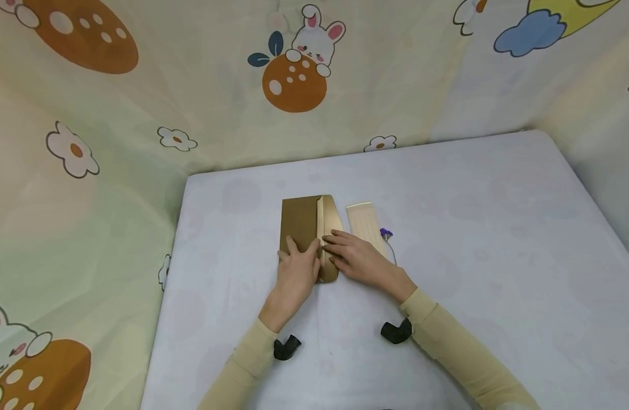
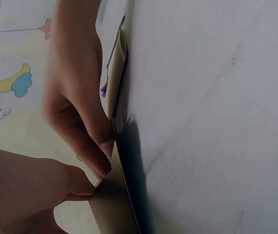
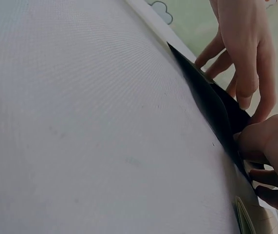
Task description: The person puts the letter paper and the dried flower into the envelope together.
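A brown envelope (image 1: 300, 216) lies on the table, its paler flap (image 1: 332, 215) spread out to the right. My left hand (image 1: 297, 270) reaches over the envelope's body and pinches the edge of its mouth between thumb and forefinger. On the flap side, my right hand (image 1: 359, 257) holds the paper near the fold, thumb against fingers. The right wrist view shows the envelope's dark mouth (image 3: 216, 105) gaping, with both hands at its edge. Just right of the flap lies a folded sheet of cream lined paper (image 1: 364, 219), partly behind my right hand. A small purple flower (image 1: 386, 233) on a thin stem lies along it.
A white cloth covers the table (image 1: 488, 228). A patterned curtain (image 1: 217, 102) with rabbits and flowers hangs behind and at the sides. Black wrist mounts (image 1: 287, 347) sit by both sleeves.
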`<state>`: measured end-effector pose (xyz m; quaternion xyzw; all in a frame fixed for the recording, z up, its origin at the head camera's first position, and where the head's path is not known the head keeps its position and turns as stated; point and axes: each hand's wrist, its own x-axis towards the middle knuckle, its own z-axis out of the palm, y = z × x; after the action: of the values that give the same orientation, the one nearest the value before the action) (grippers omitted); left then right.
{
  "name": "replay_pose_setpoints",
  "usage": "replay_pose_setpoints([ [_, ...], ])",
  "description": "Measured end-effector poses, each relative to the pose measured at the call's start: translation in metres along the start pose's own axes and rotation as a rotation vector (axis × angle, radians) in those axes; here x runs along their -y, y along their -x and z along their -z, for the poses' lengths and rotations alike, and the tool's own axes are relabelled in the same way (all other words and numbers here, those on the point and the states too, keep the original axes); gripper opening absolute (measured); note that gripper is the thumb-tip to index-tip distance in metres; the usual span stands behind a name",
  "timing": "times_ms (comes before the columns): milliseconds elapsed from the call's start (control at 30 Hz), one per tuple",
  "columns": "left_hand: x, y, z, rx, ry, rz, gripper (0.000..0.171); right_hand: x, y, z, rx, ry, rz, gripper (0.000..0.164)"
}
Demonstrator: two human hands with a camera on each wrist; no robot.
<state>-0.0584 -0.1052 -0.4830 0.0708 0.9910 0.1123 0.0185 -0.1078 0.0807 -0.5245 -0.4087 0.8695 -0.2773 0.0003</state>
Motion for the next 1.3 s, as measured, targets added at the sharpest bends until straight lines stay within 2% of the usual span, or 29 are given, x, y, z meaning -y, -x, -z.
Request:
replay_pose_setpoints([
  [200, 0.008, -0.002, 0.009, 0.117, 0.01, -0.036, 0.044, 0.0, 0.001, 0.001, 0.008, 0.009, 0.005, 0.034],
  [367, 0.016, -0.009, 0.015, 0.176, -0.055, -0.115, 0.053, 0.0, -0.001, 0.001, 0.012, 0.014, 0.007, 0.035],
  [533, 0.02, -0.014, 0.016, 0.184, -0.117, -0.193, 0.049, 0.0, 0.0, 0.001, 0.028, 0.005, -0.005, 0.035],
  [833, 0.02, -0.011, 0.015, 0.137, -0.101, -0.258, 0.021, -0.001, -0.001, 0.0, 0.008, 0.012, -0.003, 0.036],
  [900, 0.021, -0.011, 0.017, 0.159, -0.094, -0.247, 0.023, -0.001, -0.001, 0.0, 0.007, 0.01, -0.001, 0.035],
  [1000, 0.023, -0.011, 0.019, 0.206, -0.07, -0.216, 0.033, -0.001, -0.002, 0.0, 0.014, 0.006, -0.002, 0.034],
  [1100, 0.027, -0.012, 0.022, 0.267, -0.042, -0.184, 0.054, -0.002, -0.003, 0.0, 0.018, 0.007, -0.004, 0.034],
  [1200, 0.03, -0.011, 0.023, 0.316, -0.016, -0.173, 0.076, -0.001, -0.003, 0.001, 0.017, 0.007, -0.007, 0.034],
  [1300, 0.032, -0.011, 0.024, 0.347, -0.024, -0.18, 0.087, 0.0, -0.003, 0.002, 0.019, 0.004, -0.008, 0.034],
])
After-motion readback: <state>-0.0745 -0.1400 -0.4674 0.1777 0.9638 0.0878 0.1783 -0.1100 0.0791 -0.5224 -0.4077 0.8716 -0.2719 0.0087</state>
